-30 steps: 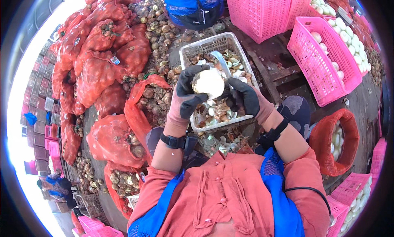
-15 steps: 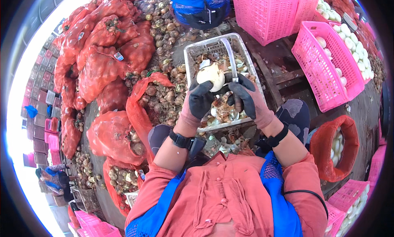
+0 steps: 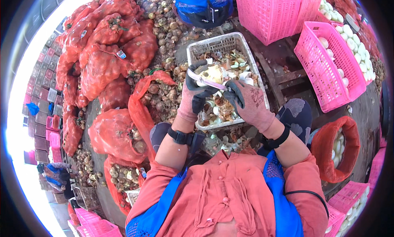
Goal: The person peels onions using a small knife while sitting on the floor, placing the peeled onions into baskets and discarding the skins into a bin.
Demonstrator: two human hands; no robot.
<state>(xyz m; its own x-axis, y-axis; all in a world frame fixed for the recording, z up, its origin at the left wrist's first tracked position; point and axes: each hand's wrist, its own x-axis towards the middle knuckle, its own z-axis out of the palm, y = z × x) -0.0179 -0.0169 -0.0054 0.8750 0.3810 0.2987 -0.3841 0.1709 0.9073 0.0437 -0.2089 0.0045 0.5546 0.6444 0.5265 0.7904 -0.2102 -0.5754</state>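
My left hand (image 3: 194, 91), in a pink glove with a dark coated palm, is closed around a pale, partly peeled onion (image 3: 214, 72). In my right hand (image 3: 251, 104), gloved alike, is the handle of a curved knife (image 3: 206, 81). Its blade reaches leftward and lies across the near side of the onion, close to my left fingers; the handle is mostly hidden in my right hand. Both hands are over a dirty white plastic basket (image 3: 261, 74), which holds onion skins and trimmings.
Red mesh sacks of onions (image 3: 117, 130) are piled on the left, with loose unpeeled onions (image 3: 168, 29) beside them. A pink crate (image 3: 301, 52) and an open red sack (image 3: 316, 150) with peeled onions stand at the right. A blue bag (image 3: 203, 9) is beyond the basket.
The knife blade has swung from pointing away to pointing left, down onto the onion. My right hand has turned over, showing its back, and the onion has turned in my left hand.
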